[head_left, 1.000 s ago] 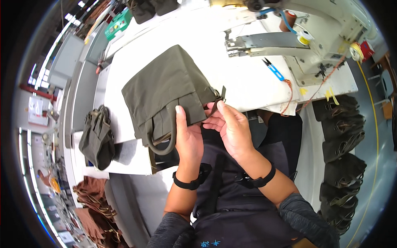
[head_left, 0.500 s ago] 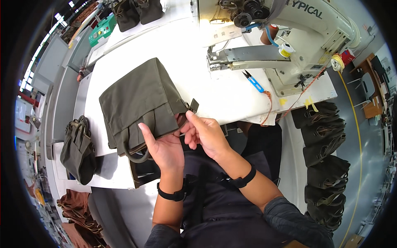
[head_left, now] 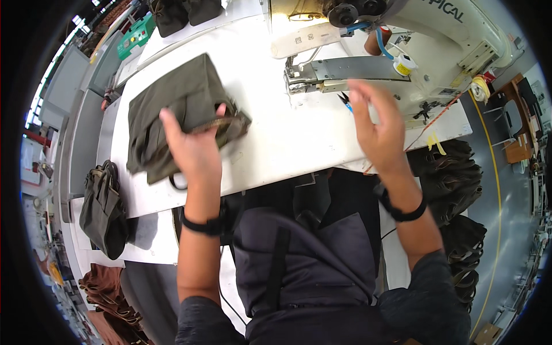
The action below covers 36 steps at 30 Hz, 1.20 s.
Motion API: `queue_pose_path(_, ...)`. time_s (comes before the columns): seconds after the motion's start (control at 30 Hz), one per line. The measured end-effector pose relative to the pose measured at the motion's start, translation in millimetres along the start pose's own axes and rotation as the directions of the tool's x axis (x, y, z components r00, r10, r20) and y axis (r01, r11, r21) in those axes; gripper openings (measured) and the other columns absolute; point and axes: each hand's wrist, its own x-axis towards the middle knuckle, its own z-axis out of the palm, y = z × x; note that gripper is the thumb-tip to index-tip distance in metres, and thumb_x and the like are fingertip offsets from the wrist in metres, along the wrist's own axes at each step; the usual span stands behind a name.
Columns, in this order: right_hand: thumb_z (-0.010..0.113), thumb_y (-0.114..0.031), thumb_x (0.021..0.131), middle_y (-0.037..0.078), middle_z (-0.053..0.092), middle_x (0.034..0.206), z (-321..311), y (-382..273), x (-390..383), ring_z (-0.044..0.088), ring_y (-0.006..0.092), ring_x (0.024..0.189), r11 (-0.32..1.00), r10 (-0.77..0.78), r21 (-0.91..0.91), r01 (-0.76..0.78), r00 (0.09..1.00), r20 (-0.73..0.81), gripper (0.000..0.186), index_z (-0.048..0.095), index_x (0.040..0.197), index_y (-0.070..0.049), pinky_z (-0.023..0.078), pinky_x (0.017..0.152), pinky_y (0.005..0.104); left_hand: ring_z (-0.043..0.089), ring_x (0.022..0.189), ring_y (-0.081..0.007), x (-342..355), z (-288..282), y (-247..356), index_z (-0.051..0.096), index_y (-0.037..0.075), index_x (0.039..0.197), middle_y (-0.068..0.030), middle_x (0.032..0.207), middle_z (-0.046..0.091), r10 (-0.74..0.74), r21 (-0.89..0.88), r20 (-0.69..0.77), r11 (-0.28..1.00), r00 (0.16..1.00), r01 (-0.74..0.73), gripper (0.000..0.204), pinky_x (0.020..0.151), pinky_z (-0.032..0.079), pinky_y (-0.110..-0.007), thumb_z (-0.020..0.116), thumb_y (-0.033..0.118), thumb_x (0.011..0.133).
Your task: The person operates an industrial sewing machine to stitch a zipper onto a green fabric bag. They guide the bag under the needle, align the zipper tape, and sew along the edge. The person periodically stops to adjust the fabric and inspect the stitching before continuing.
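An olive fabric bag (head_left: 167,95) lies on the white sewing table, its zipped edge turned toward me and partly lifted. My left hand (head_left: 195,152) grips that edge, thumb on the outer cloth and one fingertip showing beside the brass zipper (head_left: 210,125); the other fingers are hidden by the bag. Farther right, my right hand (head_left: 380,129) hovers, slightly blurred, over blue thread snips (head_left: 347,102). Its thumb and fingers are apart and nothing shows between them. Only the dark blades and a bit of blue stick out past the hand, which covers the handle.
A sewing machine (head_left: 454,52) with a long arm stands at the back right, a brown thread spool (head_left: 378,41) beside it. More olive bags hang at the right (head_left: 448,178), and another bag (head_left: 105,210) sits at the left. Brown bags (head_left: 112,293) are stacked lower left.
My right hand has left the bag and moved right, over the snips. My left hand has shifted left and away from me with the bag, whose zipped edge now tilts up.
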Motion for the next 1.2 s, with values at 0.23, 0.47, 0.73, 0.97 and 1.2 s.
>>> queue_pose_path(0.23,0.058,-0.02,0.102,0.022,0.072,0.102,28,27,73,0.066,0.0435,0.098,0.997,-0.032,-0.062,0.052,0.958,0.285,0.029,0.071,0.116,0.002,0.051,0.088,0.05,0.05,0.14,-0.0329,84,69,-74,0.02,0.003,0.164,-0.0145,0.165,0.034,-0.085,-0.008,0.116,0.996,0.99,0.087,0.085,0.117,0.043,-0.052,0.048,0.06,0.107)
queue_pose_path(0.47,0.057,-0.026,0.101,0.023,0.072,0.103,47,45,93,0.065,0.045,0.101,0.998,0.066,-0.05,-0.05,0.917,0.393,0.029,0.072,0.105,-0.002,0.051,0.09,0.0507,0.056,0.131,-0.0228,36,127,-93,0.043,0.0,0.15,-0.0144,0.14,0.058,-0.018,-0.029,0.164,0.999,0.986,0.023,0.072,0.116,0.043,-0.037,0.045,0.059,0.108)
queue_pose_path(0.73,0.054,-0.032,0.104,0.027,0.068,0.116,63,67,101,0.068,0.0311,0.107,0.941,-0.19,-0.137,0.309,0.818,0.544,0.04,0.068,0.123,0.0,0.049,0.099,0.0453,0.058,0.129,-0.0261,43,109,-85,0.047,-0.003,0.143,-0.0136,0.141,0.058,-0.028,-0.304,0.442,0.936,0.897,0.179,0.055,0.111,0.047,-0.039,0.042,0.041,0.11)
queue_pose_path(0.97,0.048,-0.026,0.101,0.024,0.074,0.103,63,55,100,0.07,0.0412,0.099,0.997,0.003,-0.071,0.034,0.887,0.461,0.039,0.07,0.106,0.006,0.055,0.087,0.0467,0.055,0.132,-0.0261,18,124,-89,0.048,0.001,0.143,-0.0127,0.143,0.056,0.123,-0.089,0.293,0.991,0.948,-0.101,0.054,0.114,0.043,-0.041,0.039,0.043,0.11)
queue_pose_path(1.2,0.075,-0.032,0.088,0.016,0.077,0.093,66,56,90,0.072,0.0357,0.092,0.992,-0.082,0.119,0.052,0.963,0.258,0.028,0.08,0.096,-0.005,0.055,0.086,0.0434,0.048,0.14,-0.0281,24,111,-91,0.035,-0.004,0.153,-0.0187,0.152,0.048,0.095,-0.049,0.277,0.995,0.956,-0.084,0.08,0.122,0.034,-0.043,0.028,0.063,0.11)
